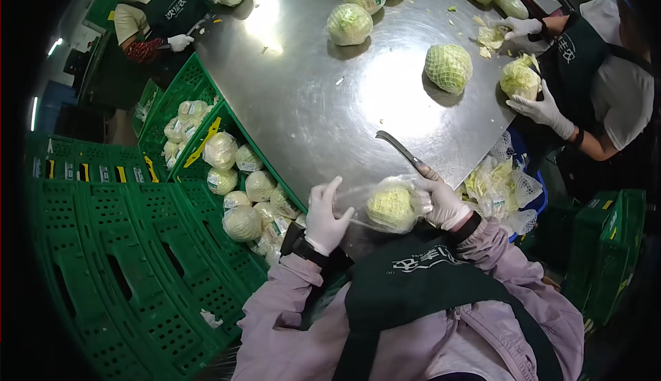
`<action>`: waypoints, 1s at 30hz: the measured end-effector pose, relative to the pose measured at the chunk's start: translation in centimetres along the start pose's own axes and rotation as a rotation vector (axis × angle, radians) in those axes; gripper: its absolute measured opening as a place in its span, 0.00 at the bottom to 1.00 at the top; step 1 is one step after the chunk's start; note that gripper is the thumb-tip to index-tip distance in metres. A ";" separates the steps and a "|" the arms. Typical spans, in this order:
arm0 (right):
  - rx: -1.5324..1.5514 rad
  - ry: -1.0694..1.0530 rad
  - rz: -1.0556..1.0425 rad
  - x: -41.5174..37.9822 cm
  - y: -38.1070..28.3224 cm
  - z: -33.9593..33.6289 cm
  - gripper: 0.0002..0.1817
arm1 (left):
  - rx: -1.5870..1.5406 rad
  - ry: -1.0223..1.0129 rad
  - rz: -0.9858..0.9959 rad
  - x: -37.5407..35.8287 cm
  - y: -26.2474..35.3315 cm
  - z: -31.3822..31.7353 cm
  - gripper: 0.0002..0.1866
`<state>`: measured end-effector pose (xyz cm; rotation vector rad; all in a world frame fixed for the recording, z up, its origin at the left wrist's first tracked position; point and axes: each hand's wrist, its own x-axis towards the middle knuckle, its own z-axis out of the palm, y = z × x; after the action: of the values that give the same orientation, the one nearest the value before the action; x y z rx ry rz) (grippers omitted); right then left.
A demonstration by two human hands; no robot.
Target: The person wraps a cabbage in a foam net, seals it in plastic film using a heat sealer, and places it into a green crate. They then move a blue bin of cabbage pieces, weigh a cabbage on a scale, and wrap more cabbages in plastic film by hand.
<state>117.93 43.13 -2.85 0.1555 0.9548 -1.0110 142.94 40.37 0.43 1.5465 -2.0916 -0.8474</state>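
A cabbage (391, 207) in clear plastic film is at the table's near edge, between my gloved hands. My left hand (326, 217) is left of it, thumb and index finger apart; the film (357, 205) stretches from this hand to the cabbage, apparently caught by the thumb and curled fingers. My right hand (444, 203) is closed against the cabbage's right side, fingertips on the wrapping. A knife with a curved blade (398, 148) points away to the upper left. Its handle runs up to my right hand; whether my palm grips it is hidden.
On the steel table (303, 98) are a netted cabbage (448, 69), a wrapped cabbage (349, 24) and others. Green crates (231, 116) with wrapped cabbages stand left. A blue bin (542, 198) holds leaves and netting. A co-worker's gloved hands (540, 109) hold a cabbage at right; another person (155, 19) stands far left.
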 end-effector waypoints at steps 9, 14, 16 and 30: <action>0.583 -0.109 0.219 5.1 -0.9 -1.2 0.05 | 0.074 -0.045 0.356 -0.8 1.8 4.3 0.27; 0.670 -0.105 0.099 6.6 -1.3 -0.5 0.07 | -0.188 0.085 0.202 0.1 0.7 5.5 0.20; 0.632 -0.061 0.044 6.5 -1.2 -0.1 0.07 | -0.151 -0.147 0.204 0.3 0.4 4.4 0.15; -0.348 -0.194 0.110 4.4 -6.4 -2.8 0.09 | -0.671 -0.416 0.264 2.0 0.5 -10.6 0.02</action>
<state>112.06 38.23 -5.88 -0.1759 0.9190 -0.7319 148.73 36.12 8.55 0.7706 -1.8971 -1.6527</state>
